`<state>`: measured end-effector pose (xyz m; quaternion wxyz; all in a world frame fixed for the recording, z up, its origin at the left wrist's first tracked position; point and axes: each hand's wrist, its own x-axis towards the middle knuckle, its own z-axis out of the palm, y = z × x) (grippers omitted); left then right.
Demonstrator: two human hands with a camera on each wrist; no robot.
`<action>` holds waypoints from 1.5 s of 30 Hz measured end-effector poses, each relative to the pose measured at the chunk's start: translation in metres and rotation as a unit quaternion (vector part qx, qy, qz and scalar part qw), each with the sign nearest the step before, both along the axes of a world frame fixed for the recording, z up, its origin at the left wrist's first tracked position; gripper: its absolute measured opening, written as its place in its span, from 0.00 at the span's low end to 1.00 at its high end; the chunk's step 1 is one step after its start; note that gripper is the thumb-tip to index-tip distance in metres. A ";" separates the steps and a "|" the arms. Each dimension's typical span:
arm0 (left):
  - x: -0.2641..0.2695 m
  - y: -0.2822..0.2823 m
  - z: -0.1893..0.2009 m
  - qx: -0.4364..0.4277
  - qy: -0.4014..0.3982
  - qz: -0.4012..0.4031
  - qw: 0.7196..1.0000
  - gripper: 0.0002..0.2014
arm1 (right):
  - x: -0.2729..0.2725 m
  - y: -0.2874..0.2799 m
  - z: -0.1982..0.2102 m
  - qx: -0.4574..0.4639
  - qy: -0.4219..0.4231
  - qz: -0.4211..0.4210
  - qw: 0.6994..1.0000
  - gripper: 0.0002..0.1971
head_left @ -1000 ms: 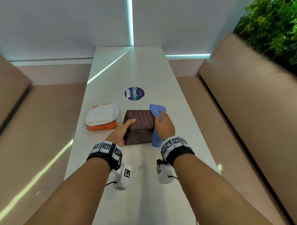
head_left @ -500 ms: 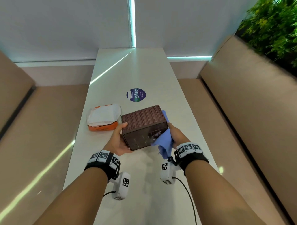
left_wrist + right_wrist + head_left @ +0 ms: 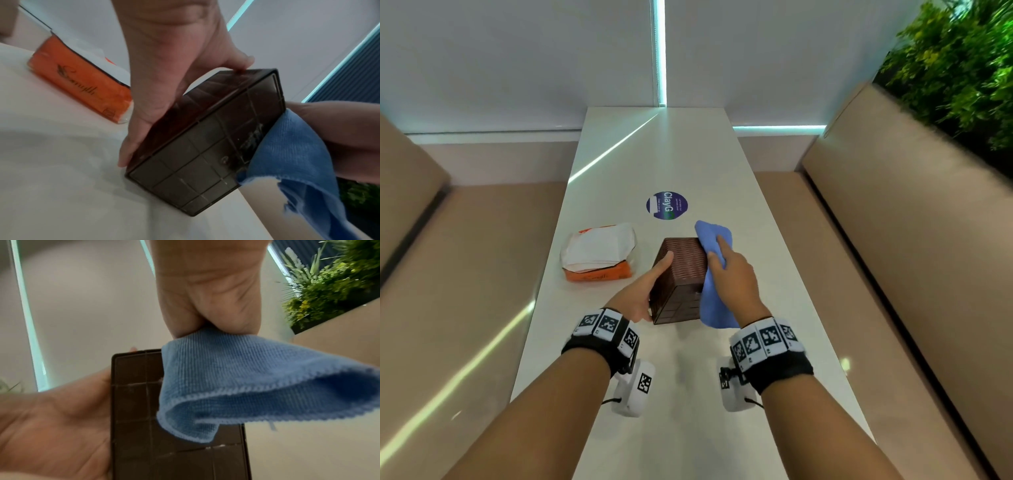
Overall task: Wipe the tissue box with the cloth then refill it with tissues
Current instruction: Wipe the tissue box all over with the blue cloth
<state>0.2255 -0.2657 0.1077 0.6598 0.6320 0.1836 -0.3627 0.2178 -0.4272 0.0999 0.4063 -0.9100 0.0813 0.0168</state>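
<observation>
Pale and glossy, the long narrow worktop (image 3: 688, 394) ran away from the person between two tan padded benches (image 3: 893, 240), its near stretch carrying only soft shadows and a streak of reflected light. Closest to the camera, the left hand (image 3: 643, 291) gripped the brown tissue box (image 3: 681, 274), thumb on the woven upper face and fingers (image 3: 131, 146) wrapped along its left side. The box stood on the worktop with its gridded smooth panel facing the person. Against the box's right side, the right hand (image 3: 732, 274) pressed the blue cloth (image 3: 714, 305); its fingers (image 3: 722, 243) lay extended over the fabric while the thumb side pinched a fold, and the loose lower edge hung down to the worktop. Just left of the box, apart from it, lay the orange tissue pack (image 3: 599, 255), its white wrapper torn open on top. Beyond those sat a round purple sticker (image 3: 667, 205) printed "ClayG", flat on the surface. Farther on, the worktop met a white wall (image 3: 517, 51) split by a thin vertical strip of cyan light (image 3: 661, 51), with another glowing strip low to the right. Green foliage (image 3: 962, 68) rose behind the right-hand bench.
</observation>
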 end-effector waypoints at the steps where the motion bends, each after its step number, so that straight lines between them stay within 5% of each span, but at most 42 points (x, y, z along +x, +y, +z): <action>1: -0.003 -0.001 0.003 -0.005 0.003 0.000 1.000 0.22 | -0.002 0.003 -0.003 -0.011 0.004 0.005 1.000 0.25; 8: -0.002 -0.007 0.000 -0.012 -0.049 0.025 0.998 0.15 | -0.005 0.034 0.000 -0.202 -0.040 0.050 0.977 0.25; 12: 0.000 -0.005 -0.007 0.000 -0.049 0.041 0.998 0.16 | -0.003 0.044 0.004 -0.128 -0.061 0.126 0.982 0.24; 17: 0.005 -0.002 -0.012 0.020 -0.023 0.028 0.999 0.17 | 0.013 0.037 -0.001 -0.207 -0.009 0.046 0.977 0.26; 21: 0.008 -0.002 -0.010 0.022 -0.017 0.015 0.999 0.20 | 0.024 0.020 0.002 -0.128 0.078 -0.049 0.988 0.26; 24: 0.008 -0.005 -0.012 0.042 -0.024 0.028 0.998 0.20 | 0.022 0.024 0.006 -0.174 0.072 -0.047 0.981 0.26; 30: 0.022 -0.006 -0.041 0.015 -0.063 0.040 0.997 0.46 | 0.007 0.047 0.008 -0.175 -0.017 0.061 0.982 0.25; 36: 0.010 -0.008 -0.009 0.002 -0.047 0.025 0.999 0.23 | 0.017 0.032 0.005 -0.184 -0.001 0.017 0.983 0.25; 41: 0.018 -0.011 -0.024 -0.007 -0.053 0.043 0.998 0.46 | 0.023 0.019 0.007 -0.168 0.063 -0.029 0.983 0.26; 45: 0.028 -0.013 -0.042 -0.001 -0.067 0.058 0.996 0.49 | 0.016 0.032 0.009 -0.159 0.011 0.061 0.985 0.25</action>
